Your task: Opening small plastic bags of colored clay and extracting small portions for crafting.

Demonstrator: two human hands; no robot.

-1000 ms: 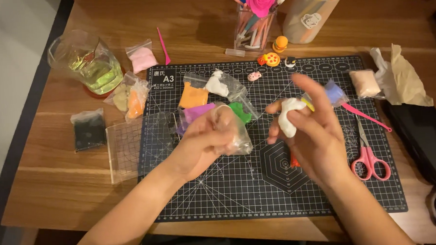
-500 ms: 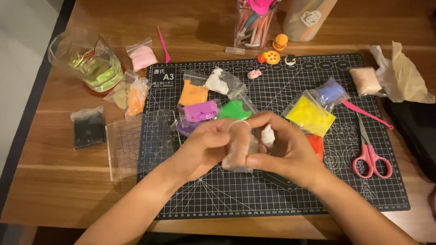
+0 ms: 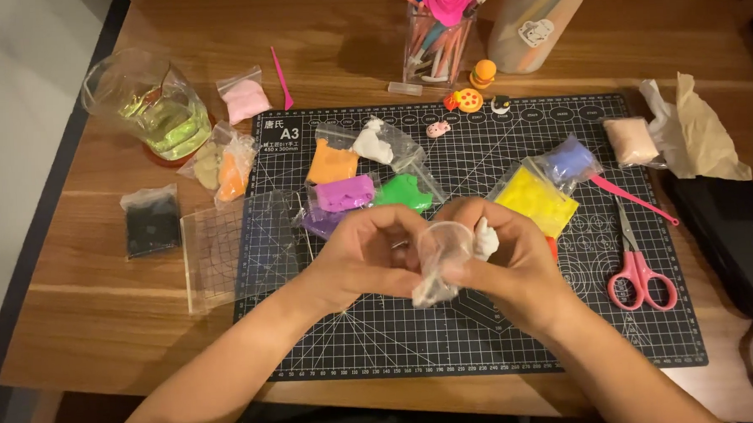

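While my left hand (image 3: pixel 363 255) and right hand (image 3: pixel 512 261) meet over the black cutting mat (image 3: pixel 481 341) on the desk, both grips pinch a clear plastic bag (image 3: pixel 441 263); white clay (image 3: pixel 484 239) sits against my right fingers.

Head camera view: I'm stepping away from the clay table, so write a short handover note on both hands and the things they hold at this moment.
Left hand: fingers pinch the small clear plastic zip bag, held above the black gridded cutting mat.
Right hand: grips the same bag and holds a lump of white clay against it.
Nearby: yellow clay bag, green clay bag, purple clay bag, pink-handled scissors.
Done: white clay is outside the bag.
Left: bag's mouth open.
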